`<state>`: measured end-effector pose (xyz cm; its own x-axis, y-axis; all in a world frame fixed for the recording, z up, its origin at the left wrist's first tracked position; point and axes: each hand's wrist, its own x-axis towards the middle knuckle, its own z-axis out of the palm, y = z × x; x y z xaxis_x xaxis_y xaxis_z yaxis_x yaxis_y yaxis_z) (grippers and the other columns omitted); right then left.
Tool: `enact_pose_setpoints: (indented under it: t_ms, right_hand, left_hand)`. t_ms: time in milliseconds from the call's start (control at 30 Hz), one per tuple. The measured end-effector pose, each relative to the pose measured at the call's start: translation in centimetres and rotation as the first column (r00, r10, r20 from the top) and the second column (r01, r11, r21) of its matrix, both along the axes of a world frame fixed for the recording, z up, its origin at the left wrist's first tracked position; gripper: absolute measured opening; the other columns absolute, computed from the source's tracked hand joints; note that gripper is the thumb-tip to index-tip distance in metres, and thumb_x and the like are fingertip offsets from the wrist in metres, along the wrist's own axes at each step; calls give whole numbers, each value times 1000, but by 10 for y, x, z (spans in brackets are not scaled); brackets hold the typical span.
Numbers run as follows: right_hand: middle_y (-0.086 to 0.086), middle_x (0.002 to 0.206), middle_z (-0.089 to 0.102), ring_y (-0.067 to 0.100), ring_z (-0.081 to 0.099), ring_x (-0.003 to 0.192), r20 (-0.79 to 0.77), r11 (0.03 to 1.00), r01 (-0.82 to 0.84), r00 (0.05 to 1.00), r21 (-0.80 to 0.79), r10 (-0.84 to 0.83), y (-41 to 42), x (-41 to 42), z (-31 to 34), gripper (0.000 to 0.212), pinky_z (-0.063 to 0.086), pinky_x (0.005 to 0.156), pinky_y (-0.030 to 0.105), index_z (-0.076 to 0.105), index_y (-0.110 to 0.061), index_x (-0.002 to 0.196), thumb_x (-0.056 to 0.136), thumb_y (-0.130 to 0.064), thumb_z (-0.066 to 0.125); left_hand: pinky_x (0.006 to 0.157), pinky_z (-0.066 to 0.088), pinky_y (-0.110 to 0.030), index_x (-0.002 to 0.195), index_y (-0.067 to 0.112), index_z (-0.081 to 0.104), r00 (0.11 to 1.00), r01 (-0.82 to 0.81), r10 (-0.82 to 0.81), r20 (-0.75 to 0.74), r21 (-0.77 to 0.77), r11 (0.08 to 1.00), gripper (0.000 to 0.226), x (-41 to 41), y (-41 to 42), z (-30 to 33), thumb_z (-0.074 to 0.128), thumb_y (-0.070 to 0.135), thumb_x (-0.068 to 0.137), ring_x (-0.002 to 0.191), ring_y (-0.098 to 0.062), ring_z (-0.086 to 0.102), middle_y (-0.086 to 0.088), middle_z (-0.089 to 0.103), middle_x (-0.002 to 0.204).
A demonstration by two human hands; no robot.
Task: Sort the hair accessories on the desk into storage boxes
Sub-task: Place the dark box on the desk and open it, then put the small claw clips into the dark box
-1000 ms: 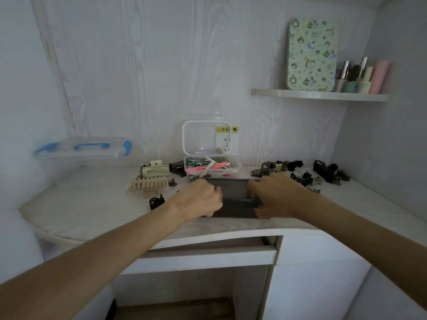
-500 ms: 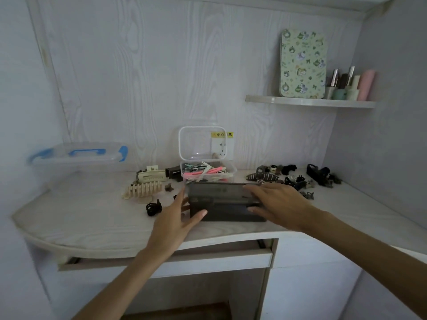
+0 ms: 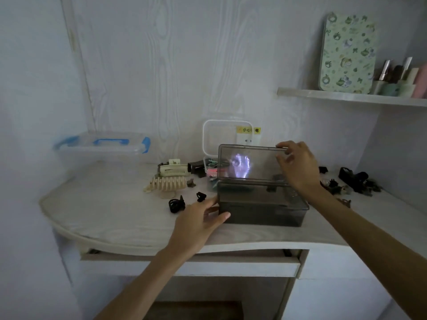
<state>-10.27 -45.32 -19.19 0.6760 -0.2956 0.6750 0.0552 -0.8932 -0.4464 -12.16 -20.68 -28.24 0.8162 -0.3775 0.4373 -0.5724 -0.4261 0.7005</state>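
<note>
A dark smoked storage box (image 3: 261,211) stands at the desk's front edge with its lid (image 3: 249,162) raised upright. My right hand (image 3: 298,165) grips the lid's top right corner. My left hand (image 3: 198,219) presses against the box's left front corner. Behind the box sits a clear box (image 3: 211,167) with an open lid, holding pink and white clips. Cream claw clips (image 3: 173,169) and a beige comb clip (image 3: 166,184) lie to the left. Small black clips (image 3: 176,205) lie near my left hand. Dark accessories (image 3: 355,179) are scattered at the right.
A large clear bin with blue latches (image 3: 101,146) stands at the back left. A wall shelf (image 3: 351,98) at upper right carries a patterned tin and several cups. A wall socket with a yellow label (image 3: 249,135) is behind the boxes. A drawer front runs below the desk.
The dark box's lid has swung from flat to upright under my right hand. My left hand shifted to the box's left front corner.
</note>
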Motion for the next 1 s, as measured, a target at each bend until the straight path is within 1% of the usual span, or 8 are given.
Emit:
enact_pose_setpoints:
  t_ms: [100, 200, 367, 500, 633, 767, 867, 1000]
  right_hand:
    - [18, 140, 40, 34, 45, 123, -386, 997, 24, 921, -79, -53, 1, 13, -9, 55, 39, 100, 42, 30, -20, 142, 93, -39, 44]
    - [19, 147, 29, 38, 30, 133, -464, 997, 31, 884, -74, -62, 9, 10, -5, 65, 32, 106, 47, 17, -15, 146, 92, -35, 48]
    - [6, 123, 54, 21, 52, 110, -195, 972, -203, 965, -118, 178, 55, -1, 22, 41, 45, 91, 32, 51, -17, 125, 85, -17, 58]
    - [1, 109, 67, 12, 62, 91, -416, 855, -504, 808, -122, 417, 120, -1, 29, 26, 50, 85, 25, 67, -18, 109, 87, -12, 55]
    - [13, 134, 47, 27, 52, 118, -828, 816, -526, 550, -240, 110, 166, 23, 6, 49, 46, 94, 32, 40, -7, 135, 88, -11, 54]
    - [20, 147, 21, 35, 37, 130, -869, 854, -440, 494, -276, -26, 184, 50, -16, 70, 41, 99, 37, 13, -7, 145, 88, -12, 52]
    - [18, 152, 8, 36, 25, 137, -886, 854, -452, 463, -259, -24, 186, 67, -20, 78, 35, 108, 41, 1, -16, 148, 88, -15, 50]
    - [14, 155, 7, 36, 21, 139, -936, 801, -554, 351, -226, -21, 181, 75, -17, 67, 27, 114, 43, 9, -23, 148, 90, -20, 44]
  left_hand:
    - [83, 46, -7, 129, 39, 49, 999, 31, -32, 27, 58, 998, 44, -6, 0, 3, 56, 47, 86, 99, 13, 56, 24, 62, 115]
    - [81, 33, 1, 130, 41, 46, 991, -8, -11, 133, 136, 991, 49, -18, 2, 9, 55, 53, 84, 104, 15, 47, 30, 52, 117]
    - [84, 31, -3, 116, 35, 58, 900, -340, 345, 267, -64, 938, 32, -6, 35, 14, 53, 46, 86, 106, 14, 42, 25, 56, 116]
    - [95, 37, -25, 118, 33, 59, 872, -431, 369, 322, 149, 890, 37, 27, 70, 16, 48, 49, 86, 122, -7, 42, 13, 53, 129]
    - [107, 33, -38, 134, 32, 45, 900, -411, 343, 268, 265, 872, 51, 51, 91, 19, 33, 53, 89, 136, -18, 30, 5, 34, 149]
    - [105, 33, -31, 144, 27, 29, 956, -286, 290, 46, 368, 885, 61, 73, 100, 30, 55, 35, 90, 131, -18, 40, 2, 37, 147]
    - [87, 42, -27, 133, 32, 47, 943, -330, 292, 158, 356, 874, 44, 75, 107, 34, 56, 28, 90, 112, -16, 53, 6, 55, 126]
    - [81, 44, -27, 128, 31, 51, 828, -540, 506, 242, 97, 836, 39, 57, 134, 37, 55, 35, 89, 107, -13, 54, 11, 57, 117]
